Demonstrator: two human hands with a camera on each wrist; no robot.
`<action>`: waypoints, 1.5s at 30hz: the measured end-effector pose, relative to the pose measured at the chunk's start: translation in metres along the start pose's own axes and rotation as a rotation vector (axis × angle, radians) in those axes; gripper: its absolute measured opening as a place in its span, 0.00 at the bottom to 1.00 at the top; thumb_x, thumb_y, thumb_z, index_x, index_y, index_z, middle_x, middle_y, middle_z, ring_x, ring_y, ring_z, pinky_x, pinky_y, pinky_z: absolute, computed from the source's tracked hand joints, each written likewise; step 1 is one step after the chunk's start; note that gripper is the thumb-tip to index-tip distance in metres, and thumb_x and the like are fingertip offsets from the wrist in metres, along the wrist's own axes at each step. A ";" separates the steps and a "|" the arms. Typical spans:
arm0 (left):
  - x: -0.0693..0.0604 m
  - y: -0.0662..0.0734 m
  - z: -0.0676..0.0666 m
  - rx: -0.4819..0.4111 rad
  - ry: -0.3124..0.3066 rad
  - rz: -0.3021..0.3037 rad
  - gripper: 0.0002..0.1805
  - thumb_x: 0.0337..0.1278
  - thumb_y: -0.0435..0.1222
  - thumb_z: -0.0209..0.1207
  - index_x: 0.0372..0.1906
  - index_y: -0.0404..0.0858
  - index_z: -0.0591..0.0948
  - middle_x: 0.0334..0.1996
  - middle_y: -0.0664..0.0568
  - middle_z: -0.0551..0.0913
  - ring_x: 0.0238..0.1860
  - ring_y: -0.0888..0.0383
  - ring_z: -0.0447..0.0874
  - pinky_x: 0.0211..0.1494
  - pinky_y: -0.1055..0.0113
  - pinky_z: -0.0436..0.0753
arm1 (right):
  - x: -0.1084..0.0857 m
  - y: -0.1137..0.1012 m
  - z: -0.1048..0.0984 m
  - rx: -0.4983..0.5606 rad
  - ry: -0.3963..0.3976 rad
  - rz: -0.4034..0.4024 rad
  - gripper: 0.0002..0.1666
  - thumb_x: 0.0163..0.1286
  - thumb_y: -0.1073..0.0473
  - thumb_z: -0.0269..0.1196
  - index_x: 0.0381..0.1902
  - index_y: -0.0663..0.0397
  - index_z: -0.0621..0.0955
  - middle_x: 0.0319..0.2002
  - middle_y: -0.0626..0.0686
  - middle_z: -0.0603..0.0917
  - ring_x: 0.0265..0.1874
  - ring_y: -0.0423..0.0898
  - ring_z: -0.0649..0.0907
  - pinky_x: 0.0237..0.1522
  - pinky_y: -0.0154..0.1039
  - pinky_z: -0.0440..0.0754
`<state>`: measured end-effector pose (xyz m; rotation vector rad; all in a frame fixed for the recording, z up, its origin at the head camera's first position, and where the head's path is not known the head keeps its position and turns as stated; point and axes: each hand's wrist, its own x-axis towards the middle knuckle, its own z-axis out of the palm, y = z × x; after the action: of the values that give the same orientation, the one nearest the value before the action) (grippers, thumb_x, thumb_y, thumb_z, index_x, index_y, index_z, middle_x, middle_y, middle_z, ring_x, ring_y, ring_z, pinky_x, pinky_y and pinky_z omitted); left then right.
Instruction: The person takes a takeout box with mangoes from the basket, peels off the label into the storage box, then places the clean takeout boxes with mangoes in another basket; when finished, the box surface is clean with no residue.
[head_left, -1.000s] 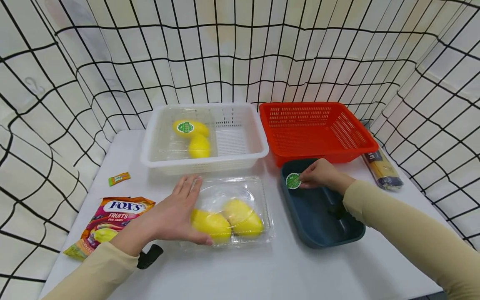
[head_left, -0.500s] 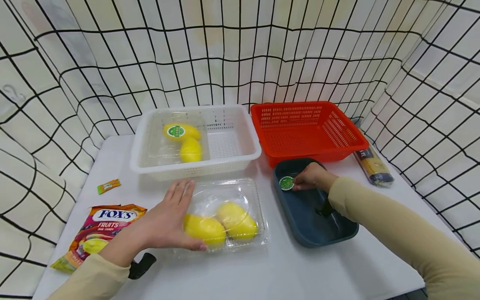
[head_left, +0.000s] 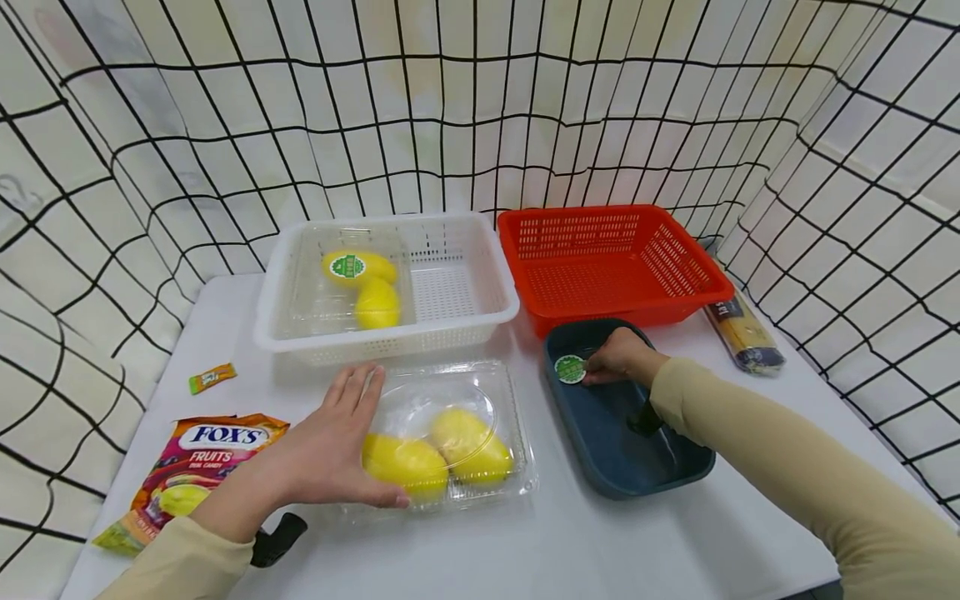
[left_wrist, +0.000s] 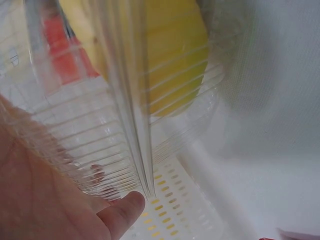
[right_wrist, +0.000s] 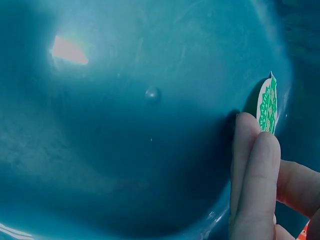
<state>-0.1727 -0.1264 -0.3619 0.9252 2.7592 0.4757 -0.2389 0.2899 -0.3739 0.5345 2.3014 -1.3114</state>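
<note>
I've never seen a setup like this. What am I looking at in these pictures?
No machine here: you see a person's bare left hand and right hand. A camera worn on the head takes the wide view; one on each wrist takes the close-ups. On the white table are a white basket, a red basket, a dark tub and a candy bag. The left hand touches a clear box of yellow fruit; the right hand pinches a round green sticker at the tub.

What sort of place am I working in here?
Likely an indoor workstation: black grid walls stand on three sides of a white table, which holds a white basket and a red basket.
</note>
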 end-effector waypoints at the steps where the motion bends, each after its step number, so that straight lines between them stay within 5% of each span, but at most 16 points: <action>1: 0.000 0.000 0.000 0.002 0.001 0.001 0.83 0.29 0.78 0.67 0.80 0.25 0.48 0.80 0.28 0.46 0.78 0.29 0.44 0.71 0.35 0.70 | 0.000 0.000 0.000 -0.002 -0.001 -0.004 0.20 0.71 0.70 0.63 0.55 0.81 0.77 0.26 0.54 0.86 0.20 0.38 0.87 0.35 0.36 0.89; 8: 0.001 -0.001 0.002 0.009 0.000 -0.001 0.83 0.28 0.78 0.67 0.80 0.25 0.47 0.80 0.28 0.46 0.78 0.29 0.45 0.71 0.34 0.70 | 0.000 0.001 0.001 0.022 -0.003 -0.007 0.19 0.69 0.72 0.64 0.54 0.82 0.77 0.27 0.56 0.86 0.21 0.39 0.87 0.36 0.37 0.90; 18: -0.004 -0.004 0.006 0.001 0.014 -0.005 0.83 0.28 0.78 0.67 0.79 0.24 0.47 0.80 0.27 0.47 0.78 0.28 0.45 0.72 0.34 0.70 | 0.002 -0.002 0.004 -0.076 0.039 0.007 0.19 0.71 0.67 0.65 0.54 0.78 0.80 0.22 0.51 0.88 0.20 0.38 0.87 0.40 0.39 0.90; 26: -0.007 -0.004 0.008 -0.007 0.021 -0.004 0.83 0.29 0.78 0.67 0.79 0.24 0.47 0.80 0.27 0.46 0.78 0.29 0.45 0.72 0.35 0.69 | 0.004 0.002 0.005 -0.066 0.040 0.001 0.19 0.71 0.66 0.65 0.54 0.78 0.81 0.27 0.55 0.90 0.22 0.39 0.88 0.38 0.38 0.89; 32: -0.008 -0.003 0.008 -0.013 0.013 -0.016 0.83 0.29 0.78 0.67 0.80 0.24 0.47 0.80 0.28 0.46 0.78 0.29 0.45 0.71 0.35 0.70 | -0.003 0.002 -0.002 -0.075 -0.018 -0.055 0.17 0.71 0.65 0.66 0.51 0.77 0.83 0.27 0.54 0.90 0.25 0.40 0.90 0.39 0.36 0.89; 37: -0.008 -0.003 0.008 -0.012 0.006 -0.018 0.83 0.29 0.79 0.66 0.80 0.24 0.47 0.80 0.28 0.46 0.78 0.30 0.45 0.70 0.35 0.72 | -0.014 -0.001 -0.014 -0.043 -0.064 -0.100 0.22 0.74 0.63 0.63 0.58 0.78 0.79 0.26 0.49 0.90 0.27 0.38 0.89 0.40 0.33 0.88; 45: -0.002 0.000 0.003 -0.001 -0.006 0.003 0.83 0.30 0.78 0.67 0.80 0.24 0.47 0.80 0.28 0.45 0.78 0.29 0.44 0.72 0.35 0.70 | -0.043 -0.006 -0.024 0.064 -0.060 -0.217 0.28 0.76 0.57 0.62 0.65 0.73 0.75 0.40 0.53 0.92 0.40 0.44 0.92 0.49 0.33 0.87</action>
<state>-0.1703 -0.1267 -0.3649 0.9288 2.7522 0.4735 -0.2100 0.3029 -0.3355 0.2668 2.3253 -1.4842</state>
